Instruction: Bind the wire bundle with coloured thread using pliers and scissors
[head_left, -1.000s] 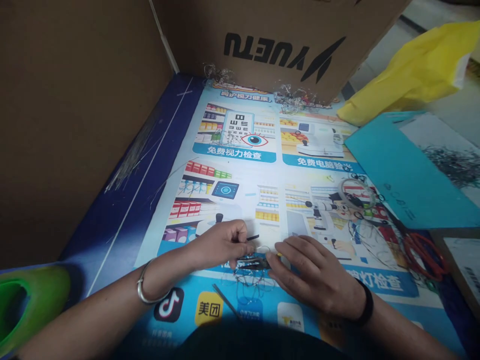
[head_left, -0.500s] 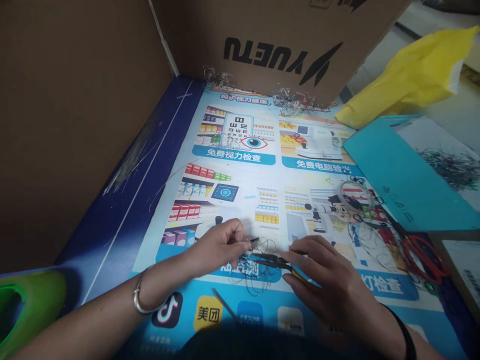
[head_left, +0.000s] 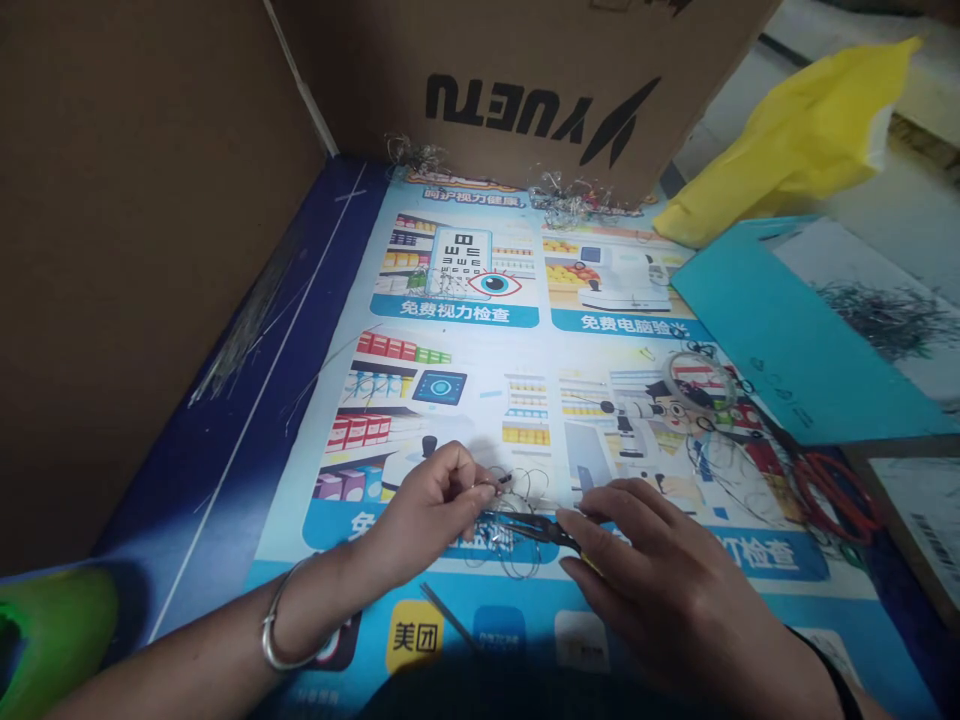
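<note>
My left hand (head_left: 431, 505), a silver bangle on its wrist, pinches a thin wire eyeglass frame (head_left: 517, 490) that lies on a colourful printed poster (head_left: 480, 360). My right hand (head_left: 660, 575) grips small dark pliers (head_left: 534, 526), whose jaws point left at the frame, close to my left fingertips. Thin wire loops of the frame spread out below and beside the pliers.
A cardboard box marked YUETU (head_left: 525, 90) stands at the back, with cardboard (head_left: 135, 220) on the left. Wire bits (head_left: 570, 195) lie at the box's foot. To the right are a yellow bag (head_left: 787, 130), a teal folder (head_left: 795, 340), red scissors (head_left: 832, 495) and a tape roll (head_left: 694, 375).
My right hand has taken up the pliers and drawn back to the right, jaws now at the frame. The left hand keeps its pinch. The view has shifted slightly.
</note>
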